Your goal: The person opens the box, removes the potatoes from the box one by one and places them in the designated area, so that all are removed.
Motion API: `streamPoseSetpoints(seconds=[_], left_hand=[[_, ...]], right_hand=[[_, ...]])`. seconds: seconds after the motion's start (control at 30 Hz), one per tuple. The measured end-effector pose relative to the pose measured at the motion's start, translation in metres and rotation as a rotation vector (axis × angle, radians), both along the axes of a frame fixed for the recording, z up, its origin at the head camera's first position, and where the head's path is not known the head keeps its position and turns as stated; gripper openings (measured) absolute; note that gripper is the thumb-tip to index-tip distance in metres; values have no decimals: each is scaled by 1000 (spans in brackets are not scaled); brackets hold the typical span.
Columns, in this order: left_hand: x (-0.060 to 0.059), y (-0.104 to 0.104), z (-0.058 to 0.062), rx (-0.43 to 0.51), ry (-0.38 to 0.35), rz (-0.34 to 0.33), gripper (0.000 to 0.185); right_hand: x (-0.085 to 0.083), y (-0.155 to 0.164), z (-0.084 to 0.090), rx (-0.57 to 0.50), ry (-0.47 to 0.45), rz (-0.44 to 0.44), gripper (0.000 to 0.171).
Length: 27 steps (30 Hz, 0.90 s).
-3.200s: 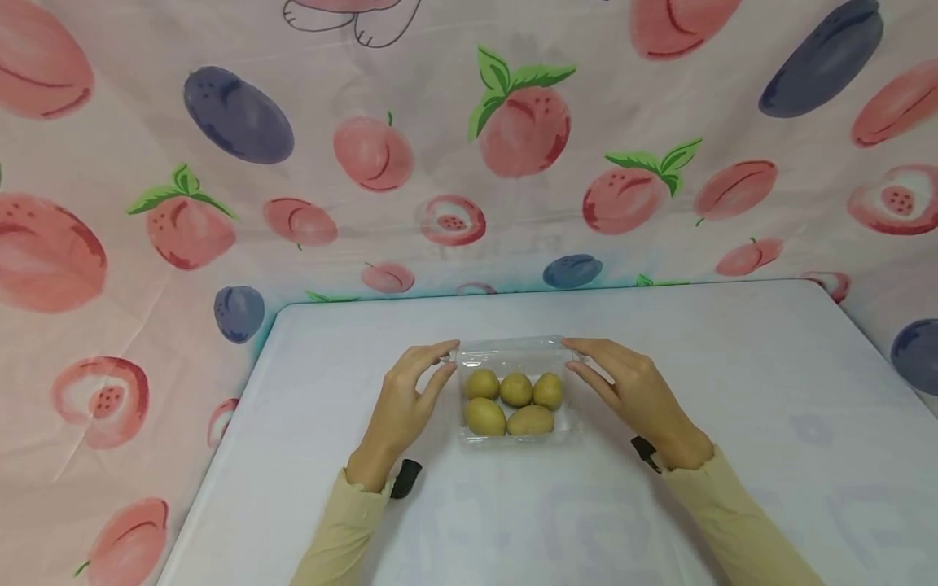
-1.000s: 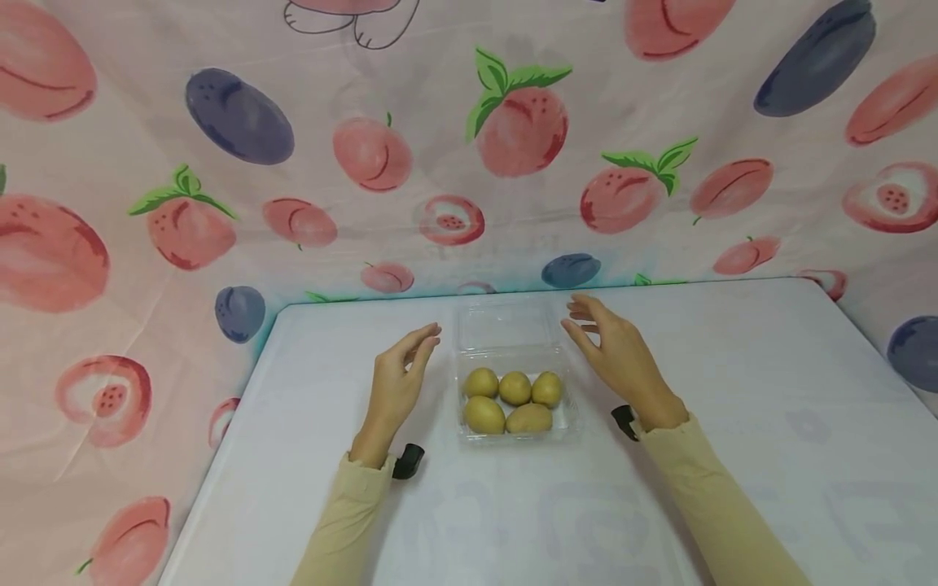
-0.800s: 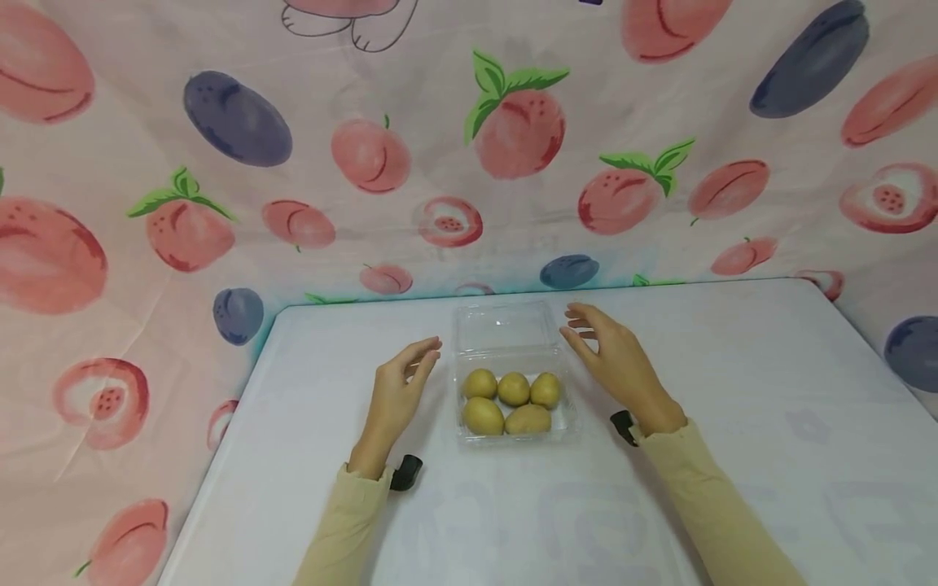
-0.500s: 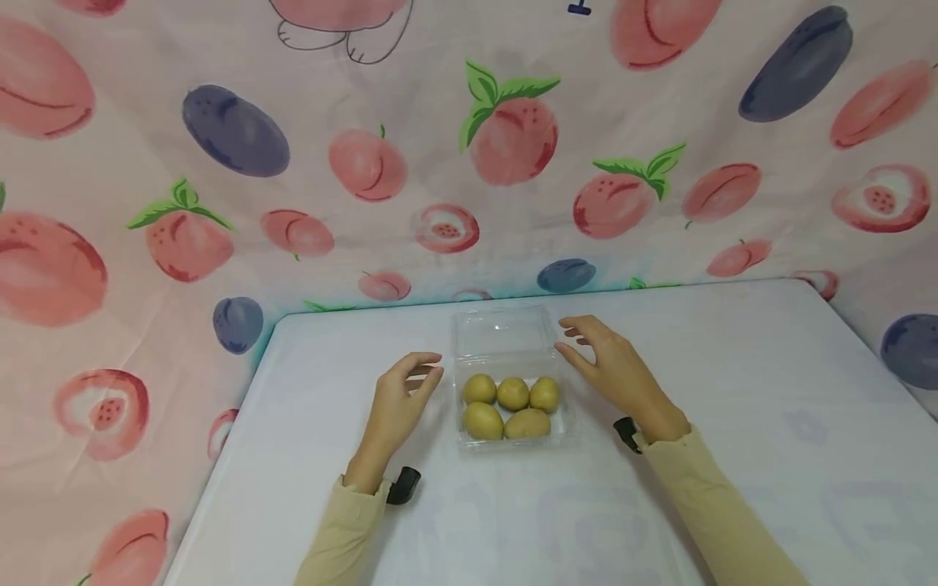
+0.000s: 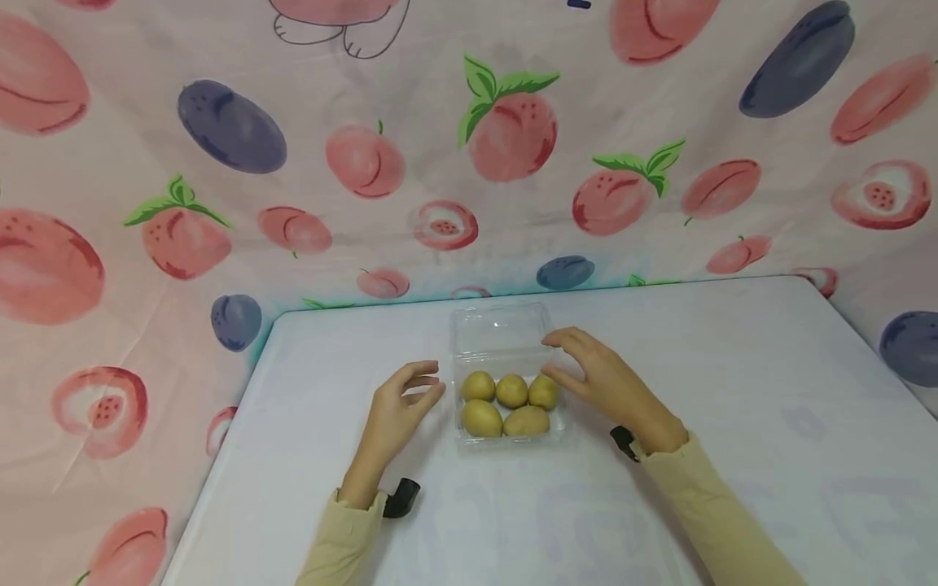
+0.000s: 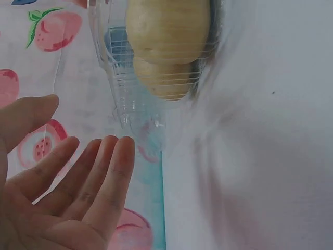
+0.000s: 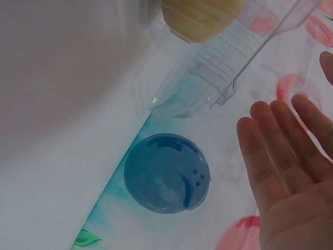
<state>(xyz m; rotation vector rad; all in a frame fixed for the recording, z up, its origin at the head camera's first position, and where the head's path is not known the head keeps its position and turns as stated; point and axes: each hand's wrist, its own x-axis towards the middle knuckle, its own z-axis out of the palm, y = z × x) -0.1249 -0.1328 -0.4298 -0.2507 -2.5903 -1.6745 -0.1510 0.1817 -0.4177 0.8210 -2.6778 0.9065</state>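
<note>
A clear plastic clamshell box sits on the table with its lid folded back behind it. Several yellowish potatoes lie inside in two rows. My left hand is just off the box's left side, fingers loosely bent and holding nothing; the left wrist view shows its fingers apart from the clear wall. On the other side, my right hand has its fingertips over the box's right edge in the head view, near the hinge and the back right potato. Nothing is between its fingers.
The box stands towards the back of a white-covered table. Behind the table and along its left side hangs a pale cloth printed with peaches and dark blue fruit. A dark wrist device shows under the left wrist.
Both hands held the lid's sides at first, the lid raised. It has since been folded back and let go. The hands have come lower, the right one moving in over the box's edge.
</note>
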Motion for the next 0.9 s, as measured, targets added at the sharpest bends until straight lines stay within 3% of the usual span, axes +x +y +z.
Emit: streamPoseSetpoints(seconds=[0.33,0.9], left_hand=[[6,3,-13,46,-81,-57,55],[7,11,-22,115,-121,-87,47]], right_hand=[[6,-4,-3,52,-60,22,44],[4,-12,-7,129,18,111,42]])
